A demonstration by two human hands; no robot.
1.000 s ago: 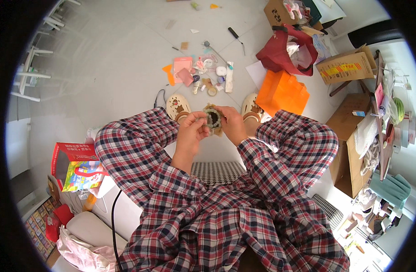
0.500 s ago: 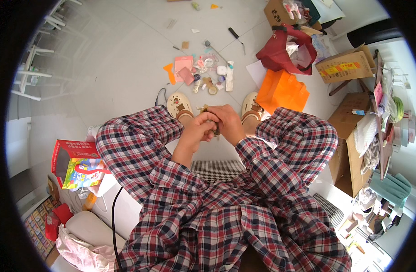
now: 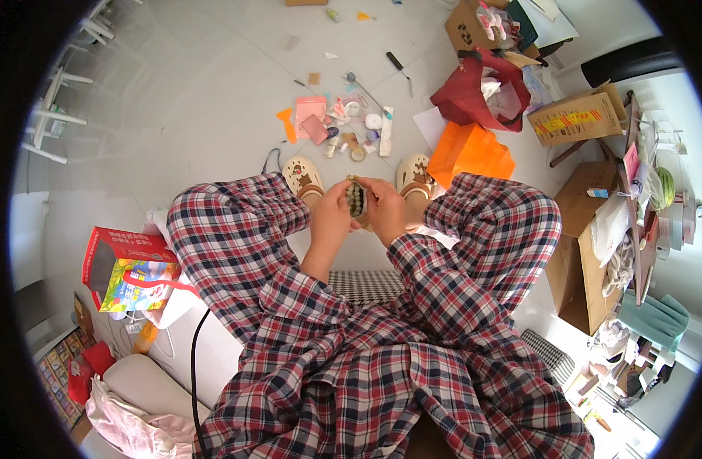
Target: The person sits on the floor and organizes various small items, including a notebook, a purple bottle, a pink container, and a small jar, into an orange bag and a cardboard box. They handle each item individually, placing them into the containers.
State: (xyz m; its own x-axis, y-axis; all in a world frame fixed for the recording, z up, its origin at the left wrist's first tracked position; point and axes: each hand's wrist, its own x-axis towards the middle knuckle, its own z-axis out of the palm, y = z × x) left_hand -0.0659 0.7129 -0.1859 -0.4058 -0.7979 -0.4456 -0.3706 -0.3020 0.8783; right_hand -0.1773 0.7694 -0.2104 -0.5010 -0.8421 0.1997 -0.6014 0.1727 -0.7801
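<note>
Between my knees, both hands hold a small olive-tan, pouch-like thing [image 3: 355, 197], with rows of round, bead-like bumps showing in its middle. My left hand [image 3: 332, 217] has its fingers closed on the left side. My right hand [image 3: 387, 211] grips the right side, fingertips near its upper edge. Whether the beads are loose inside or part of it, I cannot tell. Just beyond my hands are my cream clogs [image 3: 302, 173]. Past them on the floor lie a pink card [image 3: 310, 108], an orange scraper-like piece [image 3: 287, 124], a tape roll [image 3: 358, 154] and several other small items.
At right stand an orange paper bag [image 3: 470, 157], a dark red tote [image 3: 473, 96] and cardboard boxes [image 3: 577, 118]. A black-handled tool [image 3: 398, 63] lies farther off on the floor. A red gift bag [image 3: 129, 249] stands at left, and white stool legs [image 3: 56, 118] are at far left.
My hands, folded together over the pouch-like thing before, have moved apart to its two sides. Its beaded middle now shows. The view has shifted slightly.
</note>
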